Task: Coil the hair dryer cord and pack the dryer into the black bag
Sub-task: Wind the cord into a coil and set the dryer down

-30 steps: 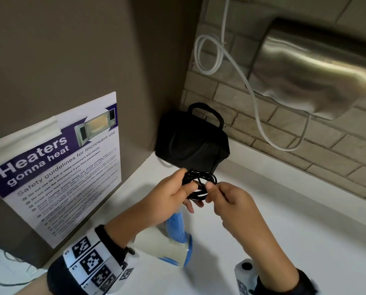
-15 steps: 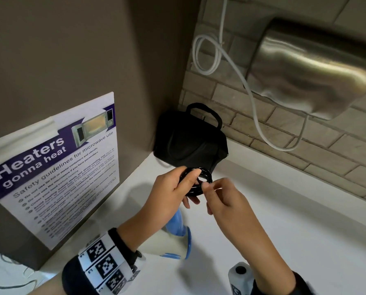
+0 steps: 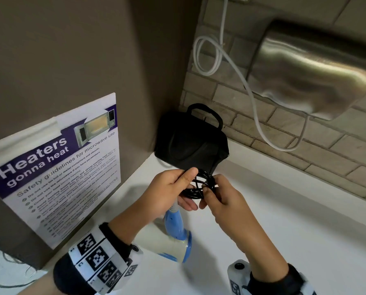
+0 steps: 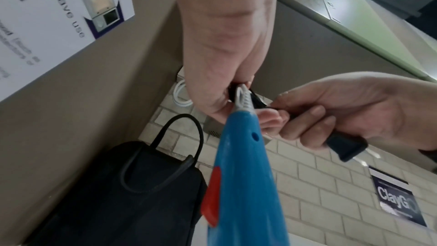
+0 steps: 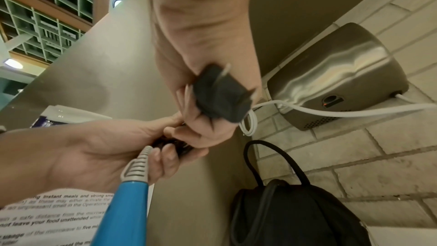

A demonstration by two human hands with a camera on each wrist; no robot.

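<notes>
The left hand (image 3: 167, 192) pinches the coiled black cord (image 3: 199, 186), with the blue hair dryer (image 3: 175, 235) hanging below it. The right hand (image 3: 220, 196), just beside, grips the coil and the plug (image 5: 220, 94). The black bag (image 3: 190, 143) stands on the table (image 3: 284, 220) just beyond both hands.

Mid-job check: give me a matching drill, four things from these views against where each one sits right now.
Things:
1. black cord coil
2. plug
3. black bag
4. hair dryer

Places:
A. in the counter's corner, against the wall
B. gripped between both hands
C. hanging below the left hand
D. in the right hand alone

Pairs: 1-B, 2-D, 3-A, 4-C
</notes>
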